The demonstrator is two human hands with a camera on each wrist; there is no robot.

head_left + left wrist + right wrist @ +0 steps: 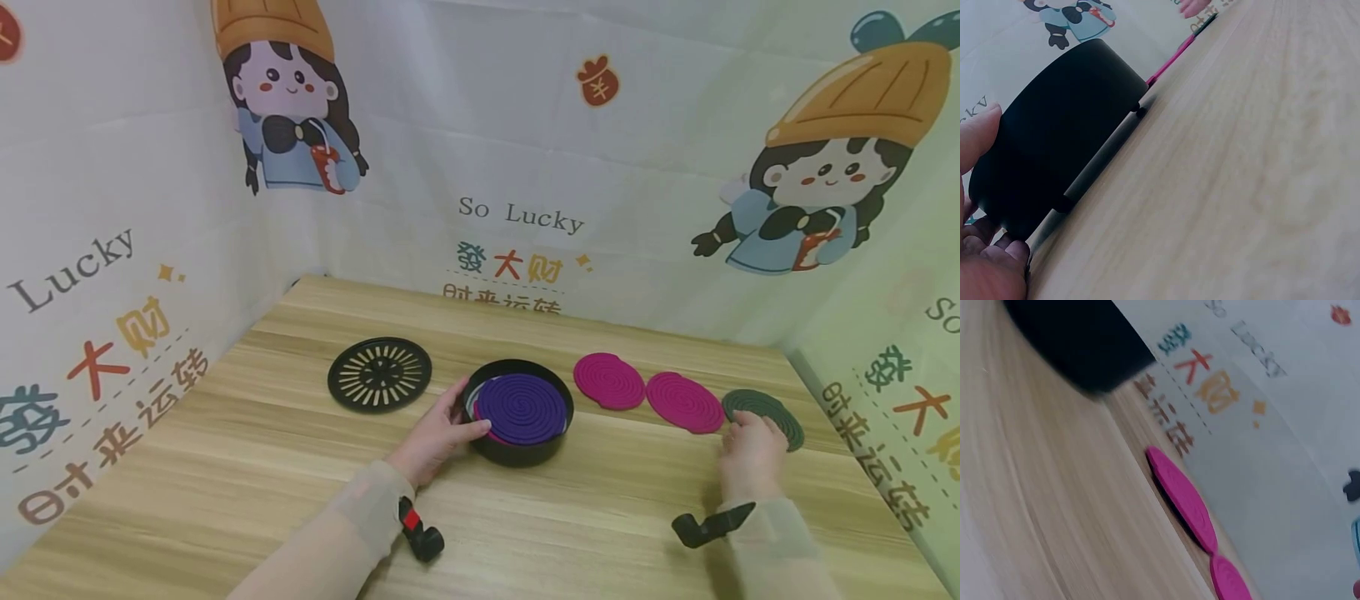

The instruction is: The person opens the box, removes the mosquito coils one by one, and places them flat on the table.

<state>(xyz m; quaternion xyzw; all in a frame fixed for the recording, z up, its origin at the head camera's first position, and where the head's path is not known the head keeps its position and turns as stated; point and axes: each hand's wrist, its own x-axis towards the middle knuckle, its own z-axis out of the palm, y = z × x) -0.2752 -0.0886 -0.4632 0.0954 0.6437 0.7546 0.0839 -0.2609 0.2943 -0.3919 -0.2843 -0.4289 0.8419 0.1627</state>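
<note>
My left hand (435, 437) grips a round black container (517, 456) at its left side, the thumb over the rim and the fingers low against the wall. Inside it lies a purple spiral coaster (522, 407) on top, with a magenta edge and a pale edge peeking out beneath. Over at the right, my right hand (752, 454) hovers at a dark green spiral coaster (783, 425), its fingers overlapping the near left edge. From the left wrist view, that hand (1194, 7) appears a little above the green coaster (1205, 26).
Two magenta spiral coasters (609, 381) (685, 402) lie in a row between the container and the green coaster. A black slotted round lid (380, 375) rests to the container's left. Printed cloth (420, 125) hangs around the wooden table (247, 467).
</note>
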